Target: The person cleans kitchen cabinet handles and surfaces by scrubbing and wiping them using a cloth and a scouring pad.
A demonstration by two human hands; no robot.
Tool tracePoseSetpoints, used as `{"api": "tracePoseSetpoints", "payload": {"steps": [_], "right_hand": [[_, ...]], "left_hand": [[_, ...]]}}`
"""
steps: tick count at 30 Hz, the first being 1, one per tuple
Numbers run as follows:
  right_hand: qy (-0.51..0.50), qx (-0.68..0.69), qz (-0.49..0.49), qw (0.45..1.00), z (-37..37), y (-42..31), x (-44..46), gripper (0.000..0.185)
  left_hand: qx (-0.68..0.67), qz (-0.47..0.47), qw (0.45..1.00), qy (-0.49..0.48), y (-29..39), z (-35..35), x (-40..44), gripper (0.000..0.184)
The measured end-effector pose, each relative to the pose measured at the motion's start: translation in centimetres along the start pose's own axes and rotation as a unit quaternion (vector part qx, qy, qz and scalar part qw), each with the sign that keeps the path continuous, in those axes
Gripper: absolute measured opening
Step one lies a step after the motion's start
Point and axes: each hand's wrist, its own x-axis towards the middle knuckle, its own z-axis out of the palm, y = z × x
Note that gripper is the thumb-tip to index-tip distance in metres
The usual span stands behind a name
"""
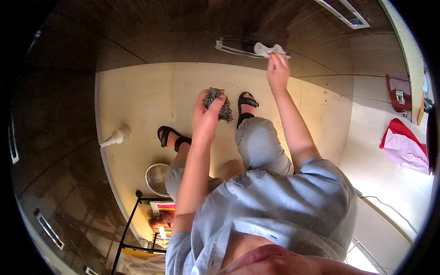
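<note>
My left hand (pixel 205 120) is closed around a grey, curly metal scourer (pixel 220 106), held over the floor in front of my body. Reaching further forward, my right hand (pixel 278 73) pinches a crumpled white cloth (pixel 268 49). That cloth, perhaps a paper wipe, lies against the right part of a long metal handle (pixel 233 49) on a dark brown cabinet front (pixel 192 27). The fingertips of the right hand are partly hidden by the cloth.
On the pale floor stand a white bottle (pixel 120 134) with a pointed nozzle and a round metal bowl (pixel 156 179). A black metal rack (pixel 130 220) is at lower left. More dark cabinets (pixel 59 183) line the left. A pink and red cloth (pixel 403 145) hangs at right.
</note>
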Motion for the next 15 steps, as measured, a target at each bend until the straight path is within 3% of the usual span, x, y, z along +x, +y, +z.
{"api": "tracePoseSetpoints", "payload": {"steps": [3, 6, 7, 10, 12, 13, 15], "right_hand": [[-0.035, 0.0, 0.32, 0.947, -1.6, 4.2, -2.7, 0.012], [0.048, -0.032, 0.15, 0.987, -4.0, 8.0, -4.3, 0.013], [0.053, 0.02, 0.15, 0.987, -4.7, 6.4, -3.4, 0.015], [-0.034, 0.048, 0.113, 0.992, -4.8, 0.7, 0.1, 0.012], [0.009, -0.037, -0.04, 0.998, -1.1, 0.4, 0.6, 0.008], [0.037, -0.025, 0.024, 0.999, 0.1, -0.1, 0.5, 0.006], [0.001, -0.019, 0.059, 0.998, 0.3, -0.7, 0.6, 0.007]], "left_hand": [[-0.018, -0.003, 1.0, 0.002, 0.4, -0.5, -0.6, 0.023], [-0.024, 0.007, 1.0, -0.008, 0.7, -0.4, -1.0, 0.023], [-0.022, 0.005, 1.0, -0.01, 0.5, -0.3, -1.4, 0.023], [-0.042, -0.011, 0.999, -0.028, 0.2, -0.3, -1.4, 0.024], [-0.035, -0.007, 0.999, -0.02, 0.6, 0.1, -1.3, 0.025], [-0.03, -0.008, 0.999, -0.014, 0.7, 0.1, -1.4, 0.025], [-0.035, -0.003, 0.999, -0.005, 0.8, 0.2, -1.2, 0.025]]}}
